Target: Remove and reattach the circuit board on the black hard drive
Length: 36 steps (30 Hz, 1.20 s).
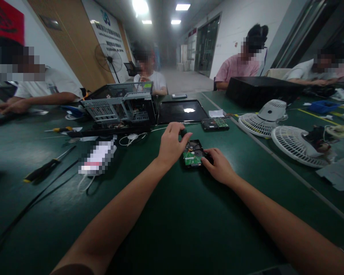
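A hard drive (192,157) lies on the green table with its green circuit board facing up. My right hand (219,166) grips its right side, thumb near the front corner and fingers along the edge. Above the drive's far left corner, my left hand (173,143) is closed around a dark handle (184,132), which looks like a screwdriver's. Its lower end is hard to make out. A second hard drive (215,124) rests farther back, board side up.
An opened computer case (117,109) stands at the back left, beside a black panel (182,110). A phone (99,157) and a screwdriver (43,170) lie to the left. White fan parts (292,145) and a black case (262,91) occupy the right. Several people sit around the table.
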{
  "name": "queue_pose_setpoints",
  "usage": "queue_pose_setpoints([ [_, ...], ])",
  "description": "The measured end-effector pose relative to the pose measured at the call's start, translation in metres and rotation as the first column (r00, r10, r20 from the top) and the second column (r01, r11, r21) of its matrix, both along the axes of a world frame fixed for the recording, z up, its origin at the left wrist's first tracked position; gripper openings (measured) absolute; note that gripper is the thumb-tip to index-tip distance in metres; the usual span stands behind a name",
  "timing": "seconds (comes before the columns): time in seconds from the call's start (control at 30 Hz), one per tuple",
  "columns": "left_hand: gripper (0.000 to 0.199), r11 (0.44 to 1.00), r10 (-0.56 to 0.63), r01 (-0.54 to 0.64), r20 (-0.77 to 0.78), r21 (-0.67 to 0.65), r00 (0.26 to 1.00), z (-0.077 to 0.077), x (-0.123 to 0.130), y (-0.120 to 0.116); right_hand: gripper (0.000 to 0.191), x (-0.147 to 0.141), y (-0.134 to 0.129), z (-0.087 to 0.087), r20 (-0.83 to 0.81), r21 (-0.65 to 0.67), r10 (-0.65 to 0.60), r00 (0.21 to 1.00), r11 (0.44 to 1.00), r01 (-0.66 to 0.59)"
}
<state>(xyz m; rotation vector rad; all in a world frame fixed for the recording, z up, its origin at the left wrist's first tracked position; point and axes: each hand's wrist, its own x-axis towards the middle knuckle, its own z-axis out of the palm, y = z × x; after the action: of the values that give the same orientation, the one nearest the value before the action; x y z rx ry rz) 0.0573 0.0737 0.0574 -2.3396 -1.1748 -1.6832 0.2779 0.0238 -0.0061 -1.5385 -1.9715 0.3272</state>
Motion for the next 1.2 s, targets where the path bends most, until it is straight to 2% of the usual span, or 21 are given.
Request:
queue_pose_setpoints([
  [0.17,0.019,0.999,0.037,-0.036,-0.073,0.012,0.997,0.0054,-0.0011,-0.0027,0.039,0.0004,-0.0002,-0.0006,0.005,0.003,0.003,1.000,1.000,-0.003],
  [0.37,0.027,1.000,0.013,-0.017,-0.127,-0.023,0.992,0.0076,-0.0004,-0.0033,0.040,-0.0009,-0.0025,0.0042,0.008,-0.008,-0.001,1.000,1.000,0.001],
  [0.5,0.027,0.999,-0.013,0.008,-0.112,-0.042,0.994,0.0070,-0.0001,-0.0030,0.040,-0.0007,-0.0018,0.0038,0.009,-0.011,-0.001,1.000,1.000,0.001],
  [0.8,0.017,1.000,-0.006,0.006,-0.052,0.007,0.999,0.0077,0.0010,-0.0056,0.037,0.0004,0.0004,0.0005,0.005,0.015,0.005,1.000,1.000,-0.005],
  [0.9,0.018,0.999,0.018,-0.017,-0.049,0.027,0.999,0.0065,0.0005,-0.0041,0.037,-0.0001,-0.0005,0.0015,0.003,0.010,0.003,1.000,1.000,-0.003],
  [1.1,0.021,0.999,-0.038,0.038,-0.080,-0.007,0.996,0.0056,-0.0004,-0.0018,0.039,-0.0002,0.0001,0.0005,0.007,0.004,0.003,1.000,1.000,-0.003],
  [1.2,0.024,1.000,-0.024,0.023,-0.054,-0.016,0.998,0.0046,0.0004,-0.0024,0.039,0.0000,0.0001,0.0010,0.006,0.000,0.001,1.000,1.000,-0.001],
])
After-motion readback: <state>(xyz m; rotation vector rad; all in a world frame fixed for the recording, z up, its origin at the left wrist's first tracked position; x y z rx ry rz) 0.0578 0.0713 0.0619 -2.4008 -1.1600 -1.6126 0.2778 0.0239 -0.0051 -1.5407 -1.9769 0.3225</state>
